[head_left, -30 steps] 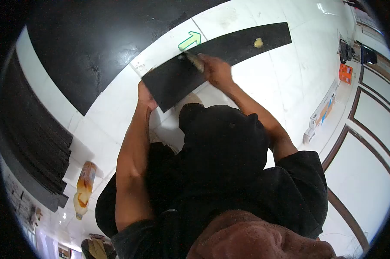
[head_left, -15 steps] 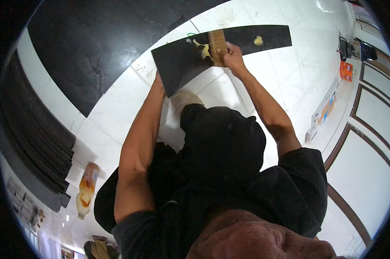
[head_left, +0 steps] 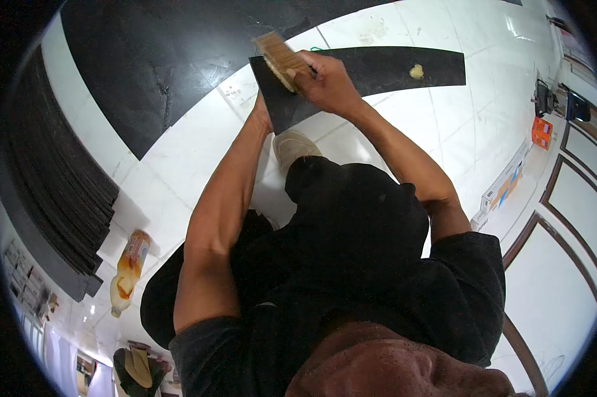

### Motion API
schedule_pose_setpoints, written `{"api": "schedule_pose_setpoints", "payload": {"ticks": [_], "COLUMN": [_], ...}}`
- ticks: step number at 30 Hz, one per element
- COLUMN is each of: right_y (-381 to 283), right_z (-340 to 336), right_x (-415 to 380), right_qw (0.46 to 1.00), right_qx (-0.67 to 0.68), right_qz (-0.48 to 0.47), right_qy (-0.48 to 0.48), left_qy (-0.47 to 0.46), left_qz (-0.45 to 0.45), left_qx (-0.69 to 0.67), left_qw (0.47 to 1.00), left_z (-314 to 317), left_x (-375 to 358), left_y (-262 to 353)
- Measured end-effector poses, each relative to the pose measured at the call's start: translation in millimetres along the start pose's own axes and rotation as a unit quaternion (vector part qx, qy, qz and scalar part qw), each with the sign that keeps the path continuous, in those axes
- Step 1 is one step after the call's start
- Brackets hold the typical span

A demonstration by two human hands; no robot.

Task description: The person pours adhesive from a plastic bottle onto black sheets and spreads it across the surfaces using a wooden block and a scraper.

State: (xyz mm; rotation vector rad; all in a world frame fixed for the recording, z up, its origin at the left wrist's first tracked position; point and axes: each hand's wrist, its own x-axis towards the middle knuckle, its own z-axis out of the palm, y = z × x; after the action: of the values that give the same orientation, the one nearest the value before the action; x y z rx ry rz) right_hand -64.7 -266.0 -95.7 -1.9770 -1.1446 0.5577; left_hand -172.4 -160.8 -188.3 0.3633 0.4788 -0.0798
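Observation:
A long black strip of sheet [head_left: 391,63] stretches across in front of me, its left end raised and tilted. My left hand [head_left: 263,119] holds that end at its lower left edge; the fingers are hidden behind it. My right hand [head_left: 330,83] is closed round a wide wooden brush [head_left: 277,54], whose pale bristle edge is against the strip near its left end. A yellowish blob [head_left: 416,71] of paste sits toward the strip's right end. Just below the strip is my shoe [head_left: 294,148] on the white tiles.
A large black sheet [head_left: 159,59] covers the floor at upper left. A stack of dark sheets [head_left: 54,178] stands at left, with a bottle [head_left: 130,271] of amber liquid lying near it. Along the right wall are an orange box [head_left: 542,133] and a long white carton [head_left: 507,175].
My right hand has swept the brush left along the strip to its left end. The yellow smear by the brush no longer shows. My left hand still holds the strip's left end.

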Motion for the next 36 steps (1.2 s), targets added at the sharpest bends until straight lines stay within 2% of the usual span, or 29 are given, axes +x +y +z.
{"api": "schedule_pose_setpoints", "payload": {"ticks": [4,5,7,8,9,10,12,13,16,18,19,21,22,24,27,29,31,34,36], "right_y": [-32,-33,-25,-17,-10,-3,2,-1,-16,-34,-38,-42,-42,-37,-33,-29,-27,-12,-20], "right_z": [-2,-3,-7,-9,-12,-12,-9,-7,-7,-13,-14,-21,-21,-17,-15,-15,-23,-49,-80], "right_x": [-9,-15,-21,-23,-23,-17,2,6,17,16,12,2,-4,-22,-43,-54,-62,-76,-79], "right_qw": [1.000,0.999,0.997,0.998,0.997,0.997,0.997,0.996,1.000,0.996,0.996,0.991,0.991,0.983,0.981,0.985,0.995,0.992,0.995], "right_qx": [0.017,-0.016,-0.049,-0.056,-0.064,-0.065,-0.022,-0.021,0.016,-0.015,-0.014,-0.067,-0.067,-0.077,-0.083,-0.075,-0.016,0.129,0.075], "right_qz": [0.011,-0.018,-0.049,-0.006,0.038,0.040,-0.008,-0.008,-0.009,-0.083,-0.085,-0.062,-0.064,-0.160,-0.170,-0.148,-0.082,0.006,0.044], "right_qy": [-0.020,-0.023,-0.024,-0.010,0.003,0.006,0.080,0.082,0.021,-0.017,-0.019,-0.096,-0.099,-0.046,-0.047,-0.045,-0.050,0.009,0.048], "left_qy": [0.001,-0.003,0.018,0.016,0.041,0.067,0.046,0.029,0.042,0.063,0.060,0.054,0.048,0.036,0.015,-0.006,0.000,0.100,0.102], "left_qz": [-0.032,-0.036,-0.081,-0.082,-0.078,-0.073,-0.064,-0.053,-0.076,-0.085,-0.086,-0.089,-0.094,-0.102,-0.123,-0.133,-0.132,-0.105,-0.097], "left_qx": [0.014,0.015,-0.063,-0.060,-0.003,0.054,0.058,0.062,0.071,0.074,0.078,0.088,0.093,0.110,0.139,0.161,0.169,0.168,0.183], "left_qw": [0.999,0.999,0.995,0.995,0.996,0.994,0.995,0.996,0.994,0.992,0.991,0.991,0.990,0.988,0.983,0.978,0.977,0.975,0.973], "left_z": [-10,-14,-12,-12,3,11,9,5,1,6,8,12,13,16,19,19,25,41,14], "left_x": [-1,0,1,2,-3,-6,-4,-4,-4,-7,-6,-4,-2,3,10,12,8,-2,-3], "left_y": [8,10,14,15,23,25,24,24,25,32,37,47,51,58,66,73,80,88,83]}}
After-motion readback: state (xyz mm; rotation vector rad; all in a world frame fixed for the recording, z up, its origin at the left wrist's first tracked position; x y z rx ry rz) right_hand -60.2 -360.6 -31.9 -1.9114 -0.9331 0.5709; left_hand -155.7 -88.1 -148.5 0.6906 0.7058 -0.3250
